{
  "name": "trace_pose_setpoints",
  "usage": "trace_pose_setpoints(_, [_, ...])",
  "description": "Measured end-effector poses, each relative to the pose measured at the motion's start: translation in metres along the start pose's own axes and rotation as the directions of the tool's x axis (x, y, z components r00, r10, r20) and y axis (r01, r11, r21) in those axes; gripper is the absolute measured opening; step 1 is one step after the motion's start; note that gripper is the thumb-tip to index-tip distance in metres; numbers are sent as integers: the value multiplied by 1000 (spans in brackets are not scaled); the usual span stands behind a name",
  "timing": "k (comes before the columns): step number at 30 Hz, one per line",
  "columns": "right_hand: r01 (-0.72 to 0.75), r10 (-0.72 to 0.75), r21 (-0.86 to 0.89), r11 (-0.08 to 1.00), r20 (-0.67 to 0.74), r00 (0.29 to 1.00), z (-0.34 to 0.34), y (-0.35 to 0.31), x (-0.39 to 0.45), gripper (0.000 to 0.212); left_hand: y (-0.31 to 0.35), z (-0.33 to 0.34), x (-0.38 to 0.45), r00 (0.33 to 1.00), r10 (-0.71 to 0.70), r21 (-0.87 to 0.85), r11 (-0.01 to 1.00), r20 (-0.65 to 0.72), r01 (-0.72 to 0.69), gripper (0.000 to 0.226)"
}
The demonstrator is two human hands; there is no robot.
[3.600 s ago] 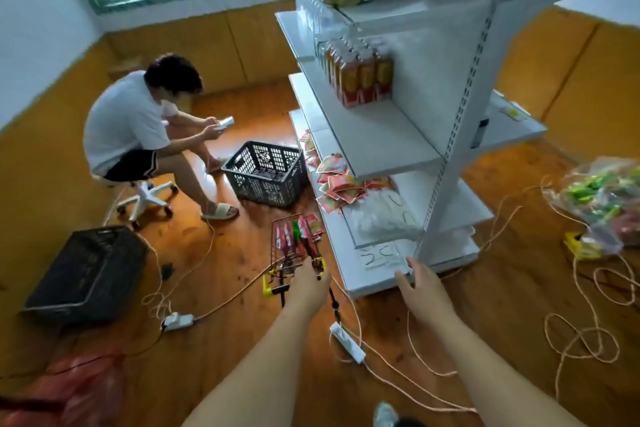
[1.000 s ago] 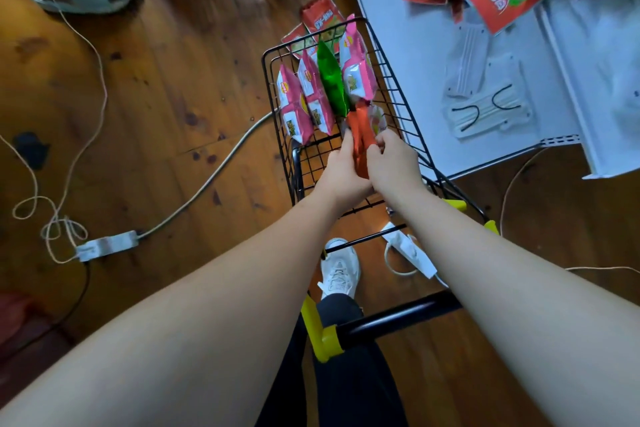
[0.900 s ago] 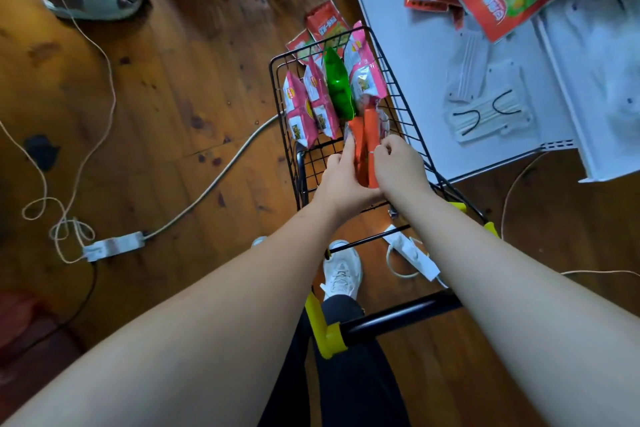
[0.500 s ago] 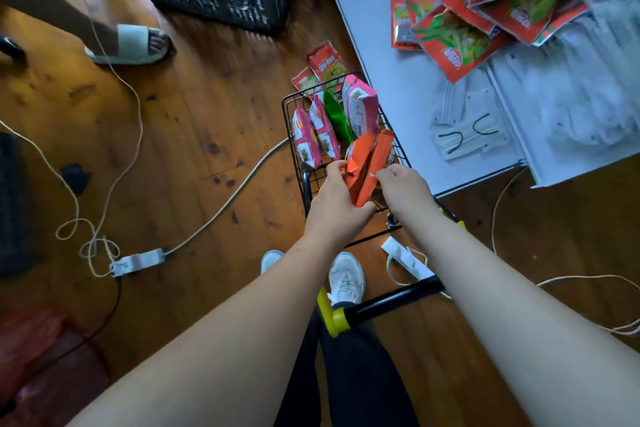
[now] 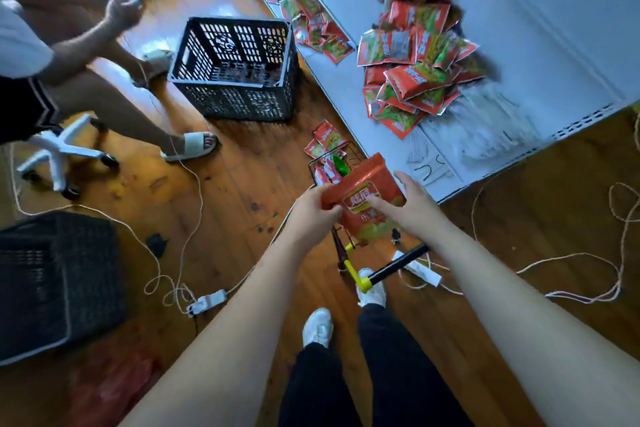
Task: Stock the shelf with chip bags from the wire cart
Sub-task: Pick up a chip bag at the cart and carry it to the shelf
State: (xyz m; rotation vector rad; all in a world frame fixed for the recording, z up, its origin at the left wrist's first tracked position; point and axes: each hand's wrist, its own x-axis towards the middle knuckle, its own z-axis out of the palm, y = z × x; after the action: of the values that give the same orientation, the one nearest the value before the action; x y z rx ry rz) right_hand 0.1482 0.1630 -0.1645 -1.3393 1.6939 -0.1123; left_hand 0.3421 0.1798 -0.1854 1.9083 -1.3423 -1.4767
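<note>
An orange-red chip bag (image 5: 363, 184) is held above the small black wire cart (image 5: 349, 152), lifted clear of it. My left hand (image 5: 313, 210) grips the bag's left edge. My right hand (image 5: 408, 203) holds its right side, thumb across the front and fingers behind. Pink and green bags (image 5: 330, 170) still stand in the cart, mostly hidden behind the held bag. The white shelf (image 5: 346, 87) lies to the upper right, with a heap of red snack packets (image 5: 412, 80) on its lowest board.
A black crate (image 5: 235, 69) stands left of the shelf. A seated person (image 5: 69, 55) on a white stool is at the upper left. Cables and a power strip (image 5: 206, 302) run over the wooden floor. Another dark crate (image 5: 52, 281) is at left. Two packets (image 5: 325, 140) lie on the floor.
Both hands have pulled the orange-red bag up out of the cart and turned it face-up. My view has risen and swung back, taking in more of the shelf and room.
</note>
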Motion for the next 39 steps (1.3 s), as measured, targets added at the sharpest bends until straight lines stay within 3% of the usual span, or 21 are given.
trace_pose_setpoints(4, [56,-55,145,988,-11,998,-45,-38,-78,68,60,-40,-50,986,124,-69,991,110,-117,21])
trace_pose_setpoints(9, [98,-39,382,919,-160,986,-92,-36,-173,70,147,-38,-108,960,214,-334,931,178,-146,23])
trace_pose_setpoints(13, [162,51,560,812,-346,937,-130,-1,-246,64,212,18,-155,922,287,-423,892,259,-158,53])
trace_pose_setpoints(16, [254,136,659,708,-480,867,-161,29,-302,36,253,81,-198,847,349,-395,900,401,-184,35])
trace_pose_setpoints(18, [313,193,700,642,-543,817,-180,57,-338,21,273,129,-227,799,349,-344,919,490,-190,43])
trace_pose_setpoints(21, [365,273,738,567,-587,762,-208,118,-382,36,296,206,-258,732,398,-285,916,553,-283,71])
trace_pose_setpoints(26, [428,422,785,447,-607,673,-249,244,-465,74,339,348,-329,574,371,-212,922,730,-325,42])
trace_pose_setpoints(32, [488,562,737,468,-674,479,-286,381,-574,40,366,516,-408,410,234,-111,947,882,-301,48])
trace_pose_setpoints(36, [474,687,743,472,-647,330,-299,461,-616,44,372,615,-445,314,158,-40,936,936,-350,49])
trace_pose_setpoints(39, [503,782,758,415,-580,228,-306,515,-632,41,375,686,-460,240,127,-20,914,962,-404,50])
